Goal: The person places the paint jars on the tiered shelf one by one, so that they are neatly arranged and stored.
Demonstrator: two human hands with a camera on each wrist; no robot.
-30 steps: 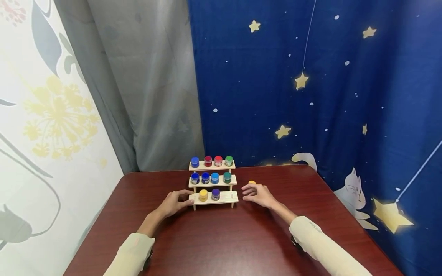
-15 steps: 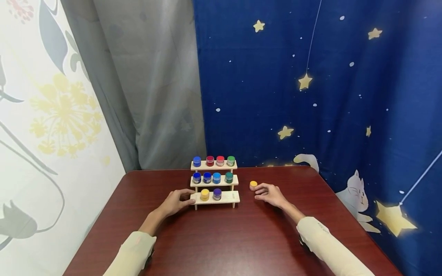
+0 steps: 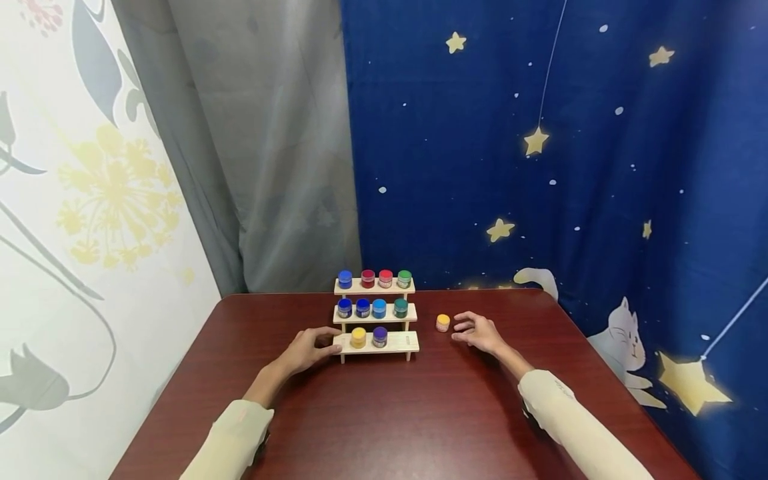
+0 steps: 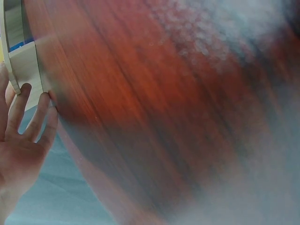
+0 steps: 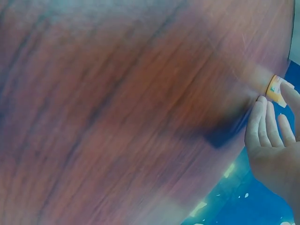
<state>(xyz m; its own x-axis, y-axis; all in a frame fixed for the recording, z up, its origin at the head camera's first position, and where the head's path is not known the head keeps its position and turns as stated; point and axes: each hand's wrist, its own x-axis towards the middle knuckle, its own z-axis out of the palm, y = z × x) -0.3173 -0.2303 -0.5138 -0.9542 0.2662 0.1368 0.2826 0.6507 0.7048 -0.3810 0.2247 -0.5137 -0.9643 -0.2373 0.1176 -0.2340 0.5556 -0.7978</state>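
Observation:
A three-tier wooden stand holds small paint jars. On its lowest step are a yellow paint jar and a purple paint jar. My left hand holds the left end of that step between thumb and fingers; in the left wrist view, the fingertips of the left hand touch the wood. Right of the stand, another yellow-lidded paint jar stands on the table. Close beside it is my right hand, fingers loosely bent and apart, holding nothing. The right wrist view shows the same jar beyond the fingers.
Blue, red and green paint jars fill the upper two steps. The stand is near the back edge of the dark red table. Behind it hang a grey curtain and a blue starry curtain.
My right hand has drawn back to the right from the lone yellow-lidded jar, uncovering it. The left hand stays at the stand. The head view has shifted slightly.

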